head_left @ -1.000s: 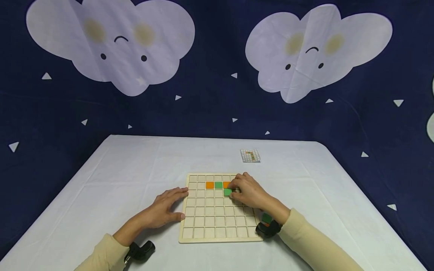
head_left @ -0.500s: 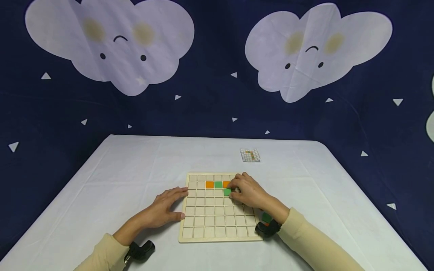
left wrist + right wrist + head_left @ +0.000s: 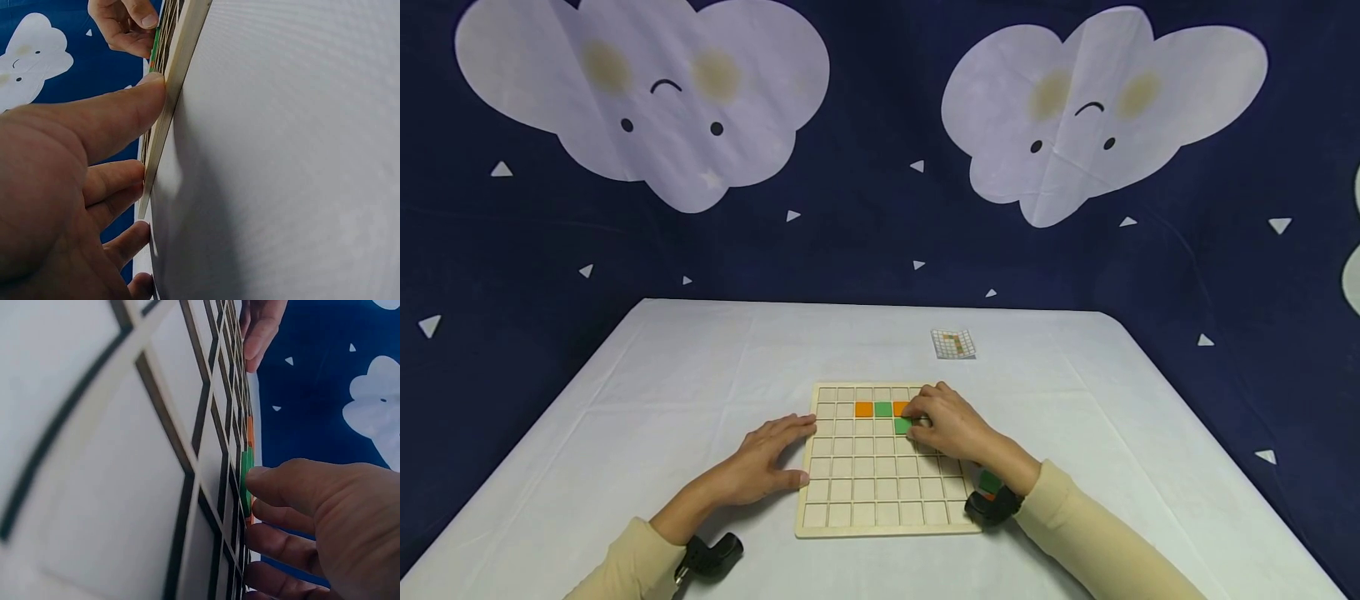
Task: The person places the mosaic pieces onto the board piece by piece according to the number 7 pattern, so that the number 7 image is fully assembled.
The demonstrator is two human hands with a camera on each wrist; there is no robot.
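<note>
A wooden grid board lies on the table. My left hand rests at its left edge with fingers extended; in the left wrist view the thumb touches the board's rim. Over the upper right of the board, my right hand pinches a green square tile between curled fingers and thumb. The right wrist view shows the thumb tip against that green tile, low over the grid. In the row above sit an orange tile, another green tile and a second orange tile, partly covered by my fingers.
A small card printed with a coloured grid pattern lies beyond the board. Beside the board's right edge, under my right wrist, more green and orange tiles show partly. A white cloth covers the table.
</note>
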